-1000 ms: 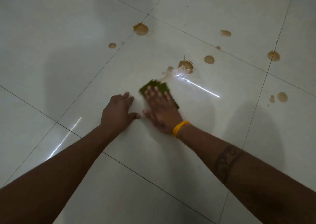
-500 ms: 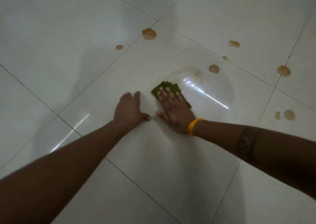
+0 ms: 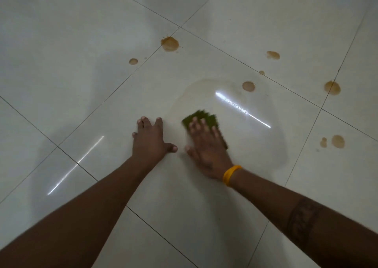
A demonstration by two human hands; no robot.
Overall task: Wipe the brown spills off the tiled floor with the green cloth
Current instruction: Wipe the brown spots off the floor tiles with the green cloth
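The person leans over the tiled floor (image 3: 81,42) with both arms stretched forward. The right hand (image 3: 206,145) lies flat on the green cloth (image 3: 201,117), its fingers straight and spread a little, pressing the cloth down on the tile; it does not curl around the cloth. The cloth shows only at its far end, beyond the fingertips, and along the right side of the hand, and it looks blurred. On the right wrist there is a yellow band (image 3: 231,174), and a dark tattoo (image 3: 302,220) goes around the forearm.

The left hand (image 3: 152,139) rests on the same tile just beside the right one, palm down, fingers open and spread, the thumb pointing toward the right hand. It holds nothing.

Beyond the cloth and to its right, a wide wet smear (image 3: 235,95) covers part of the tile, pale brown at its far edge, with a bright line of light reflected in it.

Several brown spills are on the floor farther away. The largest spill (image 3: 169,44) sits near a crossing of grout lines, and a small spot (image 3: 133,61) is to its left. A round spot (image 3: 248,86) touches the far edge of the smear. More spots lie at the right: one spot (image 3: 273,55) far, one on a grout line (image 3: 332,87), and a pair of spots (image 3: 334,141) near the right edge of the view.
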